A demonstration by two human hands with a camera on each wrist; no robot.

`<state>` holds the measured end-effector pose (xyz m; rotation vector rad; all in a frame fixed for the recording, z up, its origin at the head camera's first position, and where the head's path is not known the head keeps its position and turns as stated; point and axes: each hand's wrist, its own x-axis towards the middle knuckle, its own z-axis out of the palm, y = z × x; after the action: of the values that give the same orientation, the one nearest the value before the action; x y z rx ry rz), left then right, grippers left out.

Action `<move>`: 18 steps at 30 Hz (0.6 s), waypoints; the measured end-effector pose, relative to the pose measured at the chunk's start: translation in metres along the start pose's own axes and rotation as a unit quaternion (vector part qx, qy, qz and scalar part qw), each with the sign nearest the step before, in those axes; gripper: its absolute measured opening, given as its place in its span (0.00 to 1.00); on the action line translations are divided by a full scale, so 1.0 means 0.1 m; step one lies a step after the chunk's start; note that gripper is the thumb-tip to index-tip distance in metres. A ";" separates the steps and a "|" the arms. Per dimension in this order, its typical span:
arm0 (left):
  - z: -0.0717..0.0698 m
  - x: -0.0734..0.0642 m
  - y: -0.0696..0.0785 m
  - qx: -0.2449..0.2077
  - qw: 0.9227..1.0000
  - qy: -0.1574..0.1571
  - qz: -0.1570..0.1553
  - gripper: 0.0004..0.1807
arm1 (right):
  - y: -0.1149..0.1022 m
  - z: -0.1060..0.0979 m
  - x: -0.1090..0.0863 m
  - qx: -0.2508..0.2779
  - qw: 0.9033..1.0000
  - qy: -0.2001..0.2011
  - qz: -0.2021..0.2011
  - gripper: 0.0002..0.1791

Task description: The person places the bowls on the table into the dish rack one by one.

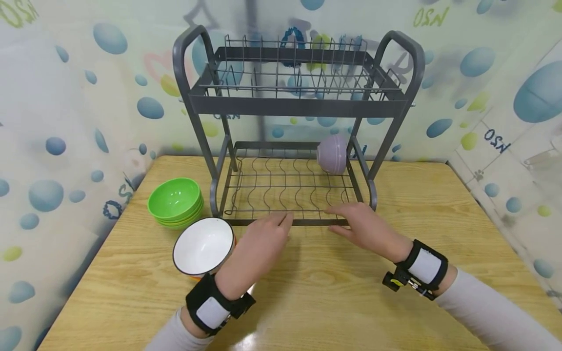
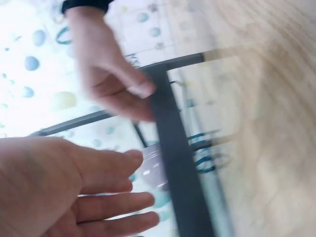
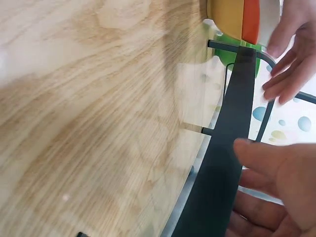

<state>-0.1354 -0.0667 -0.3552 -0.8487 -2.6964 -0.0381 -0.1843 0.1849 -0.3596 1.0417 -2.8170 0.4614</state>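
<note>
A dark grey two-tier dish rack (image 1: 298, 106) stands on the table in the head view. My left hand (image 1: 268, 239) is at the middle of its lower front rail (image 1: 313, 222), fingers extended and holding nothing; the left wrist view shows them apart from the rail. Toward the rail's right end, my right hand (image 1: 364, 224) has its thumb in front and its fingers behind, a gap between thumb and index finger. In the right wrist view the thumb (image 3: 247, 150) overlaps the rail, which partly hides the other fingertips. A purple bowl (image 1: 332, 155) sits tipped on its side at the lower tier's back right.
Several green bowls (image 1: 173, 202) are stacked left of the rack. In front of them, a white bowl (image 1: 204, 246) with a dark rim tops another stack, partly behind my left forearm. A patterned wall covering (image 1: 110, 131) rises behind the table (image 1: 439, 229).
</note>
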 end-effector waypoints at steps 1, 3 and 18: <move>-0.06 -0.04 -0.01 0.000 1.000 0.002 -0.001 0.24 | 0.01 0.01 -0.02 -0.006 1.000 0.002 0.003 0.20; -0.18 -0.13 -0.05 0.001 1.000 0.009 -0.003 0.27 | 0.02 0.02 -0.06 -0.011 1.000 0.005 0.009 0.18; -0.59 -0.79 -0.53 -0.019 0.993 -0.035 -0.108 0.22 | 0.10 0.08 -0.17 -0.016 1.000 0.020 0.001 0.15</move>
<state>-0.0868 -0.1608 -0.3198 -0.5761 -2.8494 -0.1106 -0.1781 0.2000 -0.3733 1.0129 -2.7800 0.4317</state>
